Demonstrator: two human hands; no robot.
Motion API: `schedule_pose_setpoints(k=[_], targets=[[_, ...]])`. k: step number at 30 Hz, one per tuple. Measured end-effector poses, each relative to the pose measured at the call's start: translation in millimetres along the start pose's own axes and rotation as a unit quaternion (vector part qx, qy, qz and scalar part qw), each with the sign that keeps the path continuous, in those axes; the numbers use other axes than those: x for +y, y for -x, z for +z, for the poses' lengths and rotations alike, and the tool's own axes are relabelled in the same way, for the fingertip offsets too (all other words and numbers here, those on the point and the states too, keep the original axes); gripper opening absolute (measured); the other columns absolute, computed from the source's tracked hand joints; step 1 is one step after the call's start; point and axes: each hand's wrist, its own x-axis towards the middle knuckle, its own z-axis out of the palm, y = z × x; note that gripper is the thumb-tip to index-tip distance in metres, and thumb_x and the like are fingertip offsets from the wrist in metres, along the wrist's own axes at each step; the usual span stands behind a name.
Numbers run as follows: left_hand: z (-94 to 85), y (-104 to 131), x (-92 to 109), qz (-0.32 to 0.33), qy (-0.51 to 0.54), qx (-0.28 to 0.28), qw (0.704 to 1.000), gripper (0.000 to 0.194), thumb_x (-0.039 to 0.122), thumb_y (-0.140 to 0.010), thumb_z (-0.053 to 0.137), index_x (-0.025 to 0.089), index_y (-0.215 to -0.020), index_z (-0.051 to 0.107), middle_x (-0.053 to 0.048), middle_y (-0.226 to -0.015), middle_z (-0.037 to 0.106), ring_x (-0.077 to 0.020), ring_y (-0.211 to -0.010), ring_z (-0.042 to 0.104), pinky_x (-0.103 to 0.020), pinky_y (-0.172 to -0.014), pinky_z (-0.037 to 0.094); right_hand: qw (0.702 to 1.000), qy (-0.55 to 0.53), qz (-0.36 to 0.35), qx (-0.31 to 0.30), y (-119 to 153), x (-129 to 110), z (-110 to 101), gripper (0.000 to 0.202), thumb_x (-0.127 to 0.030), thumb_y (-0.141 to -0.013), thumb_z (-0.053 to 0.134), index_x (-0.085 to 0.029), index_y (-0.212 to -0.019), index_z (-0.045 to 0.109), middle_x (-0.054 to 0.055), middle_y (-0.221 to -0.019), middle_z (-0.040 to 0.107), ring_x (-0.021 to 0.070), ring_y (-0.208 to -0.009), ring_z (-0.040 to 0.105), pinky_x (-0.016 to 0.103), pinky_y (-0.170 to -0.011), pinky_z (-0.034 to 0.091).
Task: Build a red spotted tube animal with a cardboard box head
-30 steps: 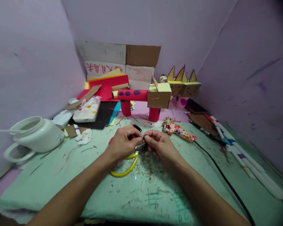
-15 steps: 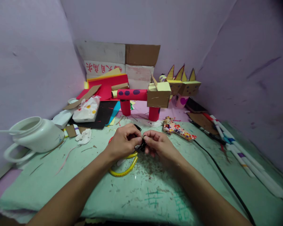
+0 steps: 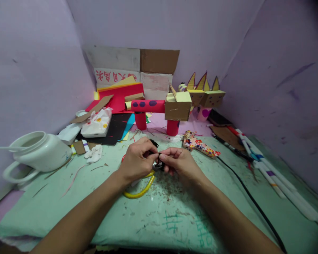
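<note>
My left hand (image 3: 141, 157) and my right hand (image 3: 177, 161) meet above the green cloth, fingertips nearly touching. Both pinch a small black stringy bundle (image 3: 159, 166), partly hidden by the fingers. Beneath my left hand lies a yellow ring-shaped tube (image 3: 139, 194), with a bit of red showing at its upper left. Behind the hands stands a red cardboard figure (image 3: 148, 106) with purple spots and a box-shaped end (image 3: 177, 110). A flower-patterned glue gun (image 3: 201, 146) rests right of my right hand.
At the left are a white pot (image 3: 39, 151), a crumpled tissue (image 3: 93, 153) and a wrapped packet (image 3: 97, 123). A black cord (image 3: 249, 194) crosses the right side, near long white tubes (image 3: 281, 183). Spiky cardboard figures (image 3: 213, 98) stand at the back right.
The fingertips of both hands have come closer together around the black bundle, my right hand shifting slightly left. The objects around them keep their places.
</note>
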Motion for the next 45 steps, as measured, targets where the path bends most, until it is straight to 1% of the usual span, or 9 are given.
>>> schedule_pose_setpoints(k=[15,18,21,24,27,32,36,42,45], targets=[[0.2,-1,-1,-0.149,0.153,-0.104,0.971,0.008,0.013,-0.068,0.061,0.014,-0.076,0.062,0.000,-0.066,0.061,-0.0112,-0.058,0.057,-0.023,-0.054,0.044,0.998,0.030,-0.001,-0.052,3,1,-1,0.019,-0.030,-0.056,0.067,-0.015,-0.062,0.056,-0.001,-0.047,0.058,0.0075,-0.035,0.049,0.016,-0.031,0.019],[0.6,-2,-2,-0.141,0.120,-0.078,0.980,0.016,0.016,-0.066,0.065,0.015,-0.081,0.063,0.001,-0.069,0.059,-0.0087,-0.054,0.052,-0.021,-0.051,0.041,0.998,0.006,0.002,-0.060,3,0,0,0.020,-0.030,-0.057,0.068,-0.016,-0.063,0.055,-0.001,-0.052,0.058,0.0078,-0.037,0.050,0.017,-0.033,0.019],[-1.2,-4,1,-0.141,0.082,0.024,0.986,0.035,0.020,-0.064,0.069,0.016,-0.098,0.061,0.004,-0.065,0.054,-0.0063,-0.048,0.044,-0.020,-0.047,0.037,0.998,-0.049,-0.004,-0.033,1,-4,-3,0.021,-0.030,-0.056,0.069,-0.016,-0.065,0.056,-0.001,-0.058,0.059,0.0055,-0.037,0.043,0.018,-0.034,0.018],[-4.7,-6,5,-0.159,0.114,0.119,0.973,0.017,0.023,-0.069,0.064,0.015,-0.084,0.063,0.002,-0.064,0.057,-0.0071,-0.051,0.046,-0.020,-0.049,0.039,0.997,-0.078,-0.005,0.008,-1,-9,-7,0.021,-0.029,-0.055,0.069,-0.016,-0.067,0.058,-0.004,-0.051,0.051,0.0032,-0.035,0.025,0.020,-0.035,0.013],[-4.0,-6,6,-0.205,0.184,0.072,0.959,0.012,0.025,-0.068,0.064,0.014,-0.072,0.064,0.000,-0.064,0.060,-0.0098,-0.055,0.052,-0.022,-0.052,0.042,0.995,-0.090,-0.013,0.028,-2,-9,-9,0.024,-0.029,-0.052,0.071,-0.016,-0.068,0.059,-0.007,-0.046,0.042,0.0040,-0.037,0.019,0.021,-0.037,0.010],[10.3,-4,0,-0.245,0.204,-0.032,0.947,0.028,0.022,-0.060,0.069,0.012,-0.086,0.067,-0.001,-0.065,0.062,-0.0110,-0.055,0.053,-0.025,-0.054,0.044,0.994,-0.106,-0.004,0.020,0,-6,-5,0.026,-0.032,-0.051,0.073,-0.016,-0.068,0.059,-0.007,-0.045,0.039,0.0043,-0.038,0.021,0.020,-0.038,0.014],[18.9,-3,-4,-0.246,0.211,-0.026,0.946,0.022,0.018,-0.062,0.065,0.011,-0.082,0.065,-0.002,-0.071,0.064,-0.0108,-0.059,0.055,-0.025,-0.058,0.045,0.993,-0.116,0.028,0.018,1,-8,-2,0.029,-0.032,-0.048,0.073,-0.017,-0.067,0.058,-0.006,-0.047,0.042,0.0049,-0.039,0.024,0.020,-0.039,0.016],[13.5,2,1,-0.209,0.112,0.128,0.963,0.011,0.025,-0.067,0.063,0.016,-0.073,0.060,0.002,-0.064,0.057,-0.0077,-0.049,0.047,-0.021,-0.046,0.036,0.989,-0.145,0.001,0.025,0,-11,-4,0.023,-0.027,-0.051,0.071,-0.016,-0.067,0.058,-0.005,-0.052,0.039,0.0067,-0.044,0.021,0.022,-0.041,0.010],[13.5,3,4,-0.234,0.133,0.047,0.962,0.014,0.026,-0.066,0.063,0.015,-0.059,0.062,0.001,-0.052,0.056,-0.0096,-0.050,0.048,-0.022,-0.047,0.037,0.988,-0.157,0.002,0.011,0,-10,-6,0.019,-0.026,-0.053,0.070,-0.017,-0.065,0.058,-0.005,-0.052,0.037,0.0074,-0.045,0.020,0.023,-0.041,0.010]])
